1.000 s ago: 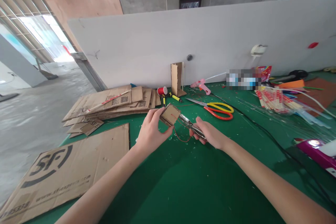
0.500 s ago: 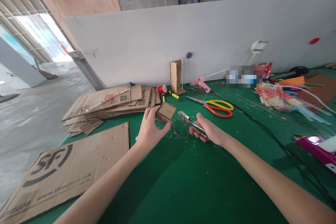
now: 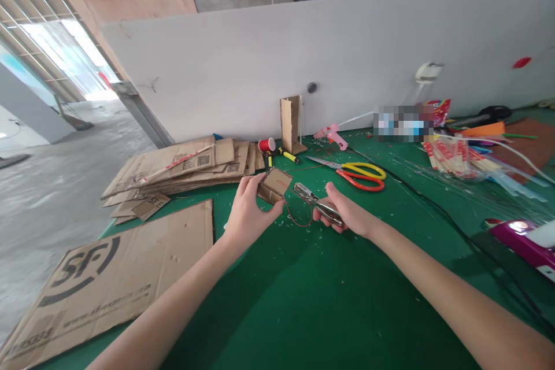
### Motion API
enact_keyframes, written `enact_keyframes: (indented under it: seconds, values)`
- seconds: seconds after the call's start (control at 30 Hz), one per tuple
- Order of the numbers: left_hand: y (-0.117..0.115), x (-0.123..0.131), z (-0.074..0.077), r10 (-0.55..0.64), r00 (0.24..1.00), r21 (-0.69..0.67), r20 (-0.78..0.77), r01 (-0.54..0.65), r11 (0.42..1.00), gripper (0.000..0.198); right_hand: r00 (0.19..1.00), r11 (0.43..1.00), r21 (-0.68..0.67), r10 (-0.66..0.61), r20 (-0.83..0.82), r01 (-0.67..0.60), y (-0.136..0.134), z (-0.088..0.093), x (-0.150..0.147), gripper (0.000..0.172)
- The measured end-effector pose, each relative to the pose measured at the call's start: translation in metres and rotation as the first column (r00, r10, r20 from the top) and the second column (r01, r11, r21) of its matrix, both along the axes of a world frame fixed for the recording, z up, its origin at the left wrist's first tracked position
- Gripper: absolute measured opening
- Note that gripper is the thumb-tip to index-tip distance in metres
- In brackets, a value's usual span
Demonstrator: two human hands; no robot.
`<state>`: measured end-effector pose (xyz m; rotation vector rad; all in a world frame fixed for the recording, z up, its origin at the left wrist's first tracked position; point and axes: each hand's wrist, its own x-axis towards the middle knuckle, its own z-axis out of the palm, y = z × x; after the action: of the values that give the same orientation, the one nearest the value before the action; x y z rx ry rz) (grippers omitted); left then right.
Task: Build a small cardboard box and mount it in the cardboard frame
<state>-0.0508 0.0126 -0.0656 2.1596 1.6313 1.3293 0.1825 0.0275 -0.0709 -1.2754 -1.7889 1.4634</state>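
Between the thumb and fingers of my left hand (image 3: 250, 204) is a small cardboard box (image 3: 276, 182), tilted just above the green table. A thin red wire (image 3: 299, 224) runs from its upper face and loops down to the right. My right hand (image 3: 340, 208) is closed around silver metal pliers (image 3: 318, 201). Their head points toward the cardboard box, close to the wire but apart from the box. Whether the jaws are parted is too small to make out. Just behind the pliers lie scissors (image 3: 358, 176) with one yellow and one orange handle.
Stacked cardboard (image 3: 186, 165) and a large printed sheet (image 3: 130, 277) lie left. Toward the white partition (image 3: 243, 69) are a red spool (image 3: 266, 145), a standing cardboard piece (image 3: 289, 124) and a pink glue gun (image 3: 333, 135). Its black cord (image 3: 429, 202) crosses the right side.
The view has tipped slightly downward. Both hands keep nearly the same pose, still holding the cardboard box and the pliers.
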Motion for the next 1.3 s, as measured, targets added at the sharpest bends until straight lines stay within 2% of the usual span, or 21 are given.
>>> enact_keyframes:
  seconds: [0.27, 0.57, 0.9, 1.1, 1.2, 1.3]
  values:
    - [-0.004, 0.002, 0.002, -0.045, 0.997, -0.013, -0.06, 0.045, 0.999, 0.058, 1.0, 1.0, 0.01, 0.011, 0.004, -0.011, -0.001, -0.001, -0.001, 0.081]
    - [-0.007, 0.005, 0.007, -0.033, 0.989, -0.037, -0.145, 0.028, 0.999, 0.058, 0.999, 1.0, 0.015, 0.01, 0.036, -0.01, -0.001, 0.0, -0.003, 0.081]
    - [-0.008, 0.005, 0.006, -0.057, 0.987, -0.015, -0.153, 0.055, 0.998, 0.056, 0.999, 0.999, -0.015, 0.041, 0.009, -0.041, -0.001, -0.001, -0.002, 0.08]
    - [-0.008, 0.005, 0.0, -0.056, 0.975, -0.008, -0.217, 0.056, 0.998, 0.066, 0.999, 0.985, -0.173, -0.004, -0.036, -0.003, -0.004, 0.003, -0.003, 0.084]
    - [-0.008, 0.006, -0.003, -0.063, 0.957, 0.015, -0.285, 0.07, 0.997, 0.053, 0.998, 0.967, -0.252, -0.044, -0.034, 0.034, -0.005, 0.005, -0.005, 0.085]
    - [-0.008, 0.007, -0.006, -0.05, 0.943, -0.007, -0.328, 0.05, 0.999, 0.038, 0.998, 0.963, -0.263, -0.058, -0.026, 0.049, -0.006, 0.005, -0.005, 0.086]
